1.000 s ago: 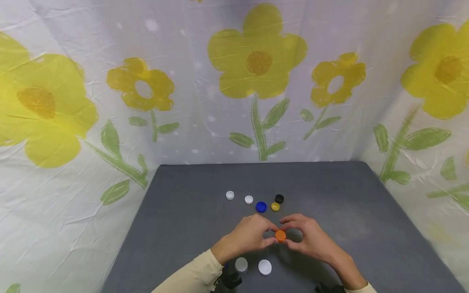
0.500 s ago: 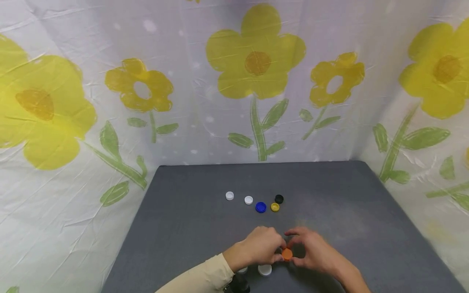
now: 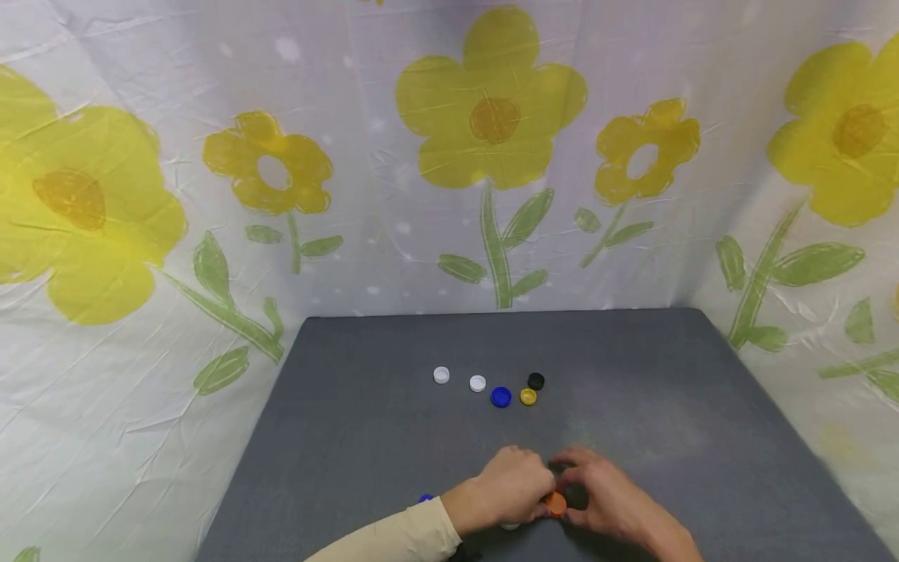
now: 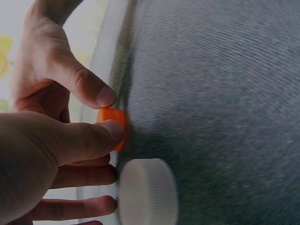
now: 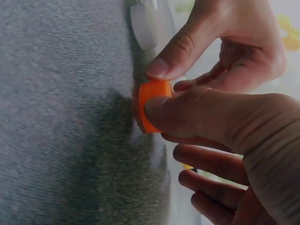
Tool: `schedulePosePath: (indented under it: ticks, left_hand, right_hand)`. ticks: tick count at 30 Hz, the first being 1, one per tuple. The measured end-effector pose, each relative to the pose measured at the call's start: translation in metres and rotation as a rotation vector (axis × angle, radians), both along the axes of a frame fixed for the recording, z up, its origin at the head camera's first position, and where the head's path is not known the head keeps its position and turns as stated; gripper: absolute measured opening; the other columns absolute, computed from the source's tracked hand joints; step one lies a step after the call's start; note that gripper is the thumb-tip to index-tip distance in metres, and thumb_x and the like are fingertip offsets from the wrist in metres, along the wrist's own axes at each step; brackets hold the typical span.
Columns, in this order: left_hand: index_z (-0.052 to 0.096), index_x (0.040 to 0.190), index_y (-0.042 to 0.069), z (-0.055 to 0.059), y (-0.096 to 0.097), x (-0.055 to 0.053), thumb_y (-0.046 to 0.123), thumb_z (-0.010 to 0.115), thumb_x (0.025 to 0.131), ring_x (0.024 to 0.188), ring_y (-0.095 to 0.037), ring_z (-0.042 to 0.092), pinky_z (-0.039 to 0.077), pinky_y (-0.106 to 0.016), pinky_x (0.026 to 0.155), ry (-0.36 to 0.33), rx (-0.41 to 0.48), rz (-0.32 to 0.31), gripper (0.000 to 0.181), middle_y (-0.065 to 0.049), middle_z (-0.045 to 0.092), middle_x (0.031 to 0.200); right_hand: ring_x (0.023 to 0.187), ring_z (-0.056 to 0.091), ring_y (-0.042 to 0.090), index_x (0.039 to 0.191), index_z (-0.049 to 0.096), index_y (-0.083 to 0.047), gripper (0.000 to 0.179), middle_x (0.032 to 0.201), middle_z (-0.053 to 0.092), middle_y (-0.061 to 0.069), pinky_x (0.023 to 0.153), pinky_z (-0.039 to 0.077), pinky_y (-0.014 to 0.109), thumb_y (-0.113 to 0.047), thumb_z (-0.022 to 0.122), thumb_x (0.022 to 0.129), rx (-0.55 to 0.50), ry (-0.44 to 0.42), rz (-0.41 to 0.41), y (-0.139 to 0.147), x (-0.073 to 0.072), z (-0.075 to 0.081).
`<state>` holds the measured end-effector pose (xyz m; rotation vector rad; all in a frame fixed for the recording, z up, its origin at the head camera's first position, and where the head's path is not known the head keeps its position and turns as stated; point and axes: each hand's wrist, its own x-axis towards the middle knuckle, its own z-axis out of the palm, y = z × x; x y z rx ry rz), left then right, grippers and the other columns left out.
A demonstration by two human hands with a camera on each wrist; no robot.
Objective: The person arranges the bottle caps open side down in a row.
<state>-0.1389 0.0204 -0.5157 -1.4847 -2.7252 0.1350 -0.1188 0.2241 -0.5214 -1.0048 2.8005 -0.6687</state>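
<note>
An orange bottle cap (image 3: 556,505) sits between both hands near the front of the dark table. My left hand (image 3: 513,485) pinches it from the left, its thumb on the cap's side in the left wrist view. From the other side my right hand (image 3: 604,496) pinches the same cap (image 5: 155,89) between thumb and fingers. Close by the left hand stands a larger white ribbed cap (image 4: 159,192), mostly covered by that hand in the head view. The undersides of the fingers around the orange cap are partly hidden.
Farther back on the grey tabletop (image 3: 365,437) lie two white caps (image 3: 441,375), a blue cap (image 3: 501,396), a yellow cap (image 3: 528,396) and a black cap (image 3: 536,381). Another blue cap (image 3: 425,498) peeks out behind the left forearm. A flowered curtain (image 3: 379,234) surrounds the table.
Both hands have moved toward the table's front and slightly right, with the orange cap between them. My left arm now covers the grey cap and most of the nearby white cap.
</note>
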Motion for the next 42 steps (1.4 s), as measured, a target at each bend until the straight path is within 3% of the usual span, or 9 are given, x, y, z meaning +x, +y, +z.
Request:
schedulePosePath:
  ticks: [12, 18, 23, 31, 35, 42]
  left_hand:
    - [0.066, 0.076, 0.034, -0.006, -0.002, -0.001, 0.051, 0.08, 0.08, 0.063, -0.005, 0.058, 0.044, -0.027, 0.051, -0.049, 0.055, 0.036, 0.023, 0.013, 0.063, 0.071]
    - [0.07, 0.079, 0.027, 0.003, -0.02, -0.013, 0.047, 0.082, 0.079, 0.059, -0.005, 0.056, 0.043, -0.027, 0.049, -0.102, 0.107, 0.085, 0.023, 0.013, 0.058, 0.064]
    - [0.076, 0.093, 0.024, 0.014, -0.041, -0.029, 0.043, 0.081, 0.081, 0.061, -0.007, 0.056, 0.044, -0.03, 0.052, -0.131, 0.162, 0.184, 0.024, 0.011, 0.061, 0.068]
    - [0.078, 0.106, 0.021, 0.037, -0.085, -0.055, 0.042, 0.082, 0.08, 0.078, -0.016, 0.07, 0.055, -0.037, 0.061, -0.072, 0.196, 0.311, 0.034, 0.005, 0.074, 0.088]
    - [0.077, 0.109, 0.019, 0.048, -0.107, -0.064, 0.041, 0.082, 0.08, 0.084, -0.02, 0.072, 0.057, -0.04, 0.065, -0.076, 0.207, 0.381, 0.037, 0.001, 0.076, 0.095]
    - [0.076, 0.114, 0.013, 0.061, -0.144, -0.082, 0.036, 0.083, 0.081, 0.09, -0.025, 0.073, 0.058, -0.041, 0.071, -0.095, 0.252, 0.472, 0.041, -0.005, 0.076, 0.104]
  right_hand:
    - [0.119, 0.06, 0.028, 0.094, 0.075, -0.032, 0.019, 0.129, 0.064, 0.002, 0.093, 0.052, 0.05, -0.027, 0.084, 0.078, 0.0, -0.05, -0.006, 0.001, 0.0, 0.0]
    - [0.122, 0.058, 0.031, 0.105, 0.075, -0.022, 0.023, 0.13, 0.063, 0.007, 0.094, 0.051, 0.052, -0.027, 0.081, 0.083, 0.01, -0.074, 0.027, 0.0, -0.01, 0.013]
    - [0.122, 0.059, 0.032, 0.112, 0.074, -0.011, 0.03, 0.129, 0.065, 0.01, 0.096, 0.05, 0.053, -0.026, 0.079, 0.086, 0.031, 0.023, -0.011, -0.011, -0.023, 0.025]
    - [0.117, 0.064, 0.028, 0.114, 0.074, -0.008, 0.036, 0.123, 0.07, 0.009, 0.094, 0.052, 0.048, -0.026, 0.081, 0.084, 0.021, 0.267, -0.034, -0.036, -0.046, 0.04]
    - [0.117, 0.064, 0.027, 0.116, 0.073, -0.008, 0.037, 0.123, 0.07, 0.009, 0.095, 0.053, 0.048, -0.026, 0.08, 0.085, 0.02, 0.305, -0.003, -0.048, -0.06, 0.048]
    - [0.118, 0.064, 0.028, 0.121, 0.071, -0.007, 0.042, 0.124, 0.069, 0.009, 0.097, 0.052, 0.048, -0.028, 0.08, 0.086, 0.015, 0.297, 0.013, -0.071, -0.093, 0.061]
